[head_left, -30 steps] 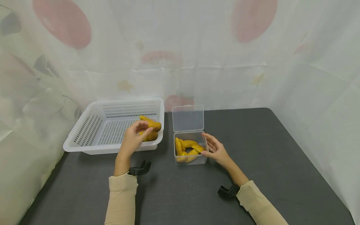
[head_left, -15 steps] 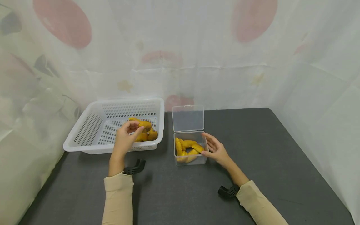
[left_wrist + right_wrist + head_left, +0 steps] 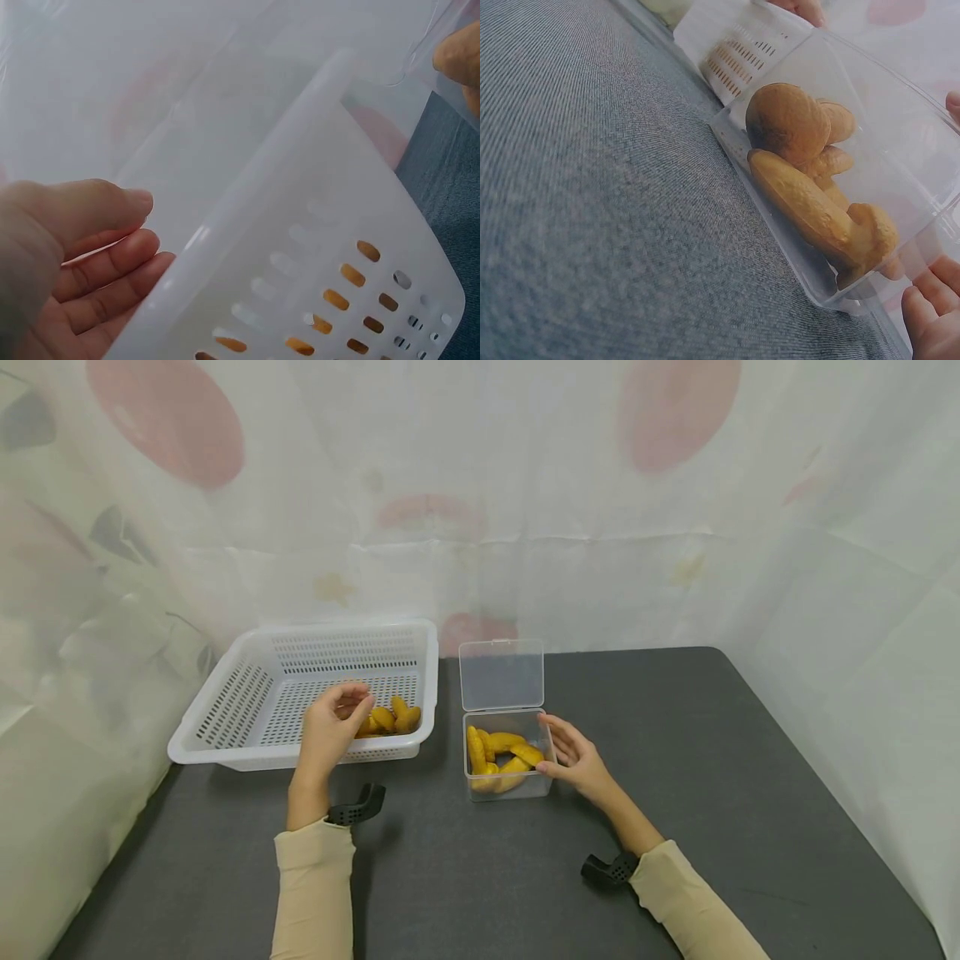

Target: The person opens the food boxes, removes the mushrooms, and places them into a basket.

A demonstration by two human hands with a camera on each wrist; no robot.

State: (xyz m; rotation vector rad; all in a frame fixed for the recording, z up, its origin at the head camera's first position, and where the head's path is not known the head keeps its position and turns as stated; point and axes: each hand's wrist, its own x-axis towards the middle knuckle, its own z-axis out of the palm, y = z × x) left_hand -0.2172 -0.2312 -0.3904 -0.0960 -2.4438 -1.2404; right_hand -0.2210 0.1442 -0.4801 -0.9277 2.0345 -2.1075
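Note:
My left hand hovers over the front of the white perforated basket, its fingers loosely bent with nothing visible between them. Beside its fingertips, several yellow-brown mushroom-shaped pieces lie at the basket's right end. In the left wrist view the bare thumb and fingers stand apart at the basket's rim. My right hand holds the right side of a clear plastic box, thumb at the front corner and fingers farther back. Several similar pieces lie inside the box.
The box's hinged lid stands up at its back. Basket and box sit side by side on a dark grey tabletop, with a small gap between them. A pale printed curtain hangs behind the table and at both sides.
The left hand has moved left over the basket and let go of the yellow-brown mushroom-shaped piece it held, which now lies among the others. The right hand and the box have stayed in place.

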